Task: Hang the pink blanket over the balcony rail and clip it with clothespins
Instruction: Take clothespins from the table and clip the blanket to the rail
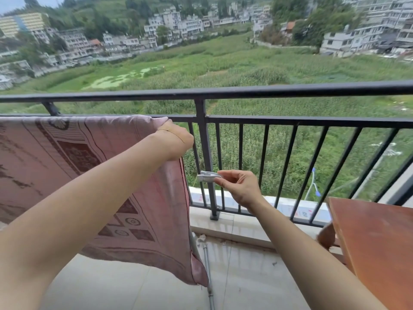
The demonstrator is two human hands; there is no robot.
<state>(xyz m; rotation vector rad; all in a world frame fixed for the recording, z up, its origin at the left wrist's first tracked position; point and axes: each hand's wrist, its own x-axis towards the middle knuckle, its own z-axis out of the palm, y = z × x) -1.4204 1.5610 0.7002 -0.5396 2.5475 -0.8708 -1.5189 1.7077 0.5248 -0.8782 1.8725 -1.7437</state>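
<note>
The pink blanket (67,157), patterned in dark red, hangs over the lower black bar of the balcony rail (290,121) on the left. My left hand (174,139) grips its upper right corner at that bar. My right hand (239,186) is lower and to the right, in front of the rail's post, pinching a grey-white clothespin (209,176) by one end. The clothespin's jaws point left toward the blanket's edge without touching it. No clothespin shows on the blanket.
A thick top rail (223,91) runs above the lower bar. The corner of a brown wooden table (375,242) stands at the right. A metal pole (209,276) leans by the blanket's lower corner. Beyond the rail lies a drop to green fields and buildings.
</note>
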